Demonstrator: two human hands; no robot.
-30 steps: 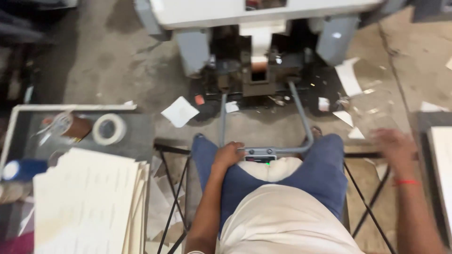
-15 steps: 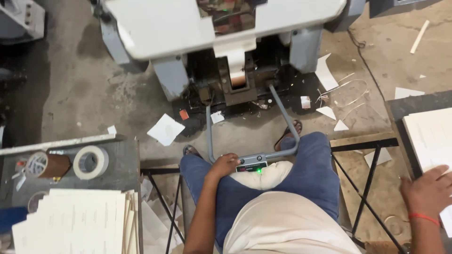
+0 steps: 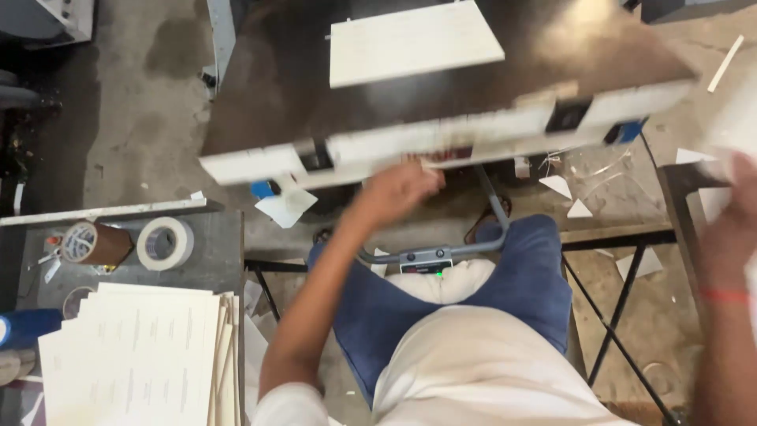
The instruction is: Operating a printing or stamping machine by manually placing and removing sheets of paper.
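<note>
left hand [image 3: 398, 189] curled at the front edge of the dark machine surface [image 3: 410, 150], grip unclear | right hand [image 3: 729, 217] blurred on white paper [image 3: 737, 126], grip unclear

paper stack [image 3: 142, 355] left of lap | tape rolls [image 3: 165, 243] behind stack | machine table [image 3: 378, 102] ahead

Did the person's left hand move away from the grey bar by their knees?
Yes. The left hand left the grey bar between the knees and went up and forward; it is now at the front edge of the machine table.
</note>
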